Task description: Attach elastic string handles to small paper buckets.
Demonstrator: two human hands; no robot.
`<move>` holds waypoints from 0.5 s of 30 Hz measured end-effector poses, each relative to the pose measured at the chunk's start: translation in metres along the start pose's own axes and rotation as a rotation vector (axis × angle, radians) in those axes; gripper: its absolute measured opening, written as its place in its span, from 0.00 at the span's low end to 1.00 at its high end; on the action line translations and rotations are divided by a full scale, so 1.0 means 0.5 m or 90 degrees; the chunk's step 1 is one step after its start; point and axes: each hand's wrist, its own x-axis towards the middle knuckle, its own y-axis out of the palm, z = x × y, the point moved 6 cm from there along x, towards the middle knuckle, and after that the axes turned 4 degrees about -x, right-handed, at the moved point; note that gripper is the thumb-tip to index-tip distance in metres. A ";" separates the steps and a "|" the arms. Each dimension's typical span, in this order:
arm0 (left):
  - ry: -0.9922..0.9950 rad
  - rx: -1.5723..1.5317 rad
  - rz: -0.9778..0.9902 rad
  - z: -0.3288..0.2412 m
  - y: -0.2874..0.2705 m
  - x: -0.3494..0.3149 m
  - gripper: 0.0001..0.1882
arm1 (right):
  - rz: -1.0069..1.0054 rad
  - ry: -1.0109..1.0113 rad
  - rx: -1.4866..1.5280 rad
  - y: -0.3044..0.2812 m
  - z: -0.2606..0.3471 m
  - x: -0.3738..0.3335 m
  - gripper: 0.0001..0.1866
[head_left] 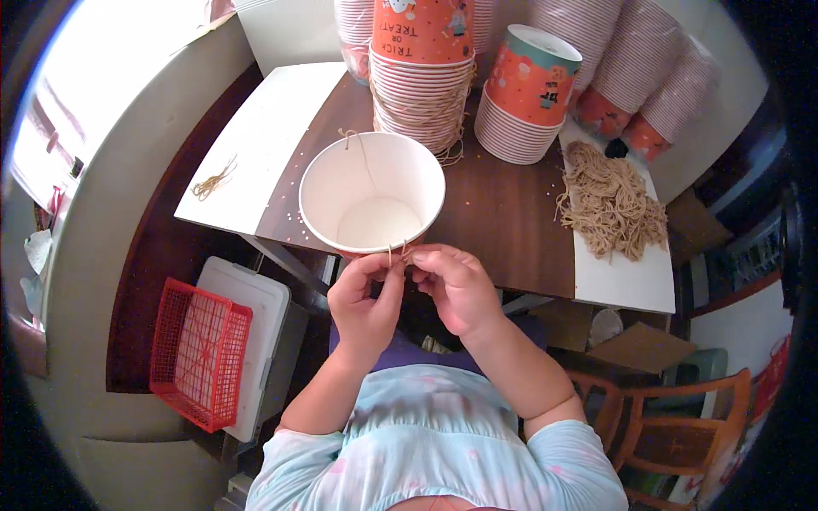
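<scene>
A large white-lined paper bucket (324,192) stands tilted toward me at the near edge of the table. A length of twine (365,157) hangs inside it, knotted through the far rim. At the near rim, my left hand (368,296) pinches a twine end with thumb and forefinger. Right beside it, my right hand (458,285) is closed on another bit of the same twine, fingertips almost touching the left ones. The hole in the near rim and the exact twist of the twine are partly hidden by my fingers.
Behind the bucket rise a stack of orange buckets (422,94) with twine loops and a shorter stack (527,102). A heap of twine (612,200) lies at right, a few strands (215,179) at left. Wrapped bucket stacks (635,60), a red basket (200,353) and a wooden chair (682,426) surround the table.
</scene>
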 end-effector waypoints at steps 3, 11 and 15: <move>0.150 0.149 0.010 -0.023 0.001 0.002 0.07 | -0.001 -0.032 -0.033 0.003 0.005 -0.002 0.08; 0.199 0.221 0.026 -0.047 0.011 0.008 0.10 | -0.009 -0.090 -0.054 0.011 0.015 -0.003 0.08; 0.213 0.252 0.036 -0.060 0.018 0.007 0.09 | -0.037 -0.113 -0.085 0.009 0.019 -0.004 0.08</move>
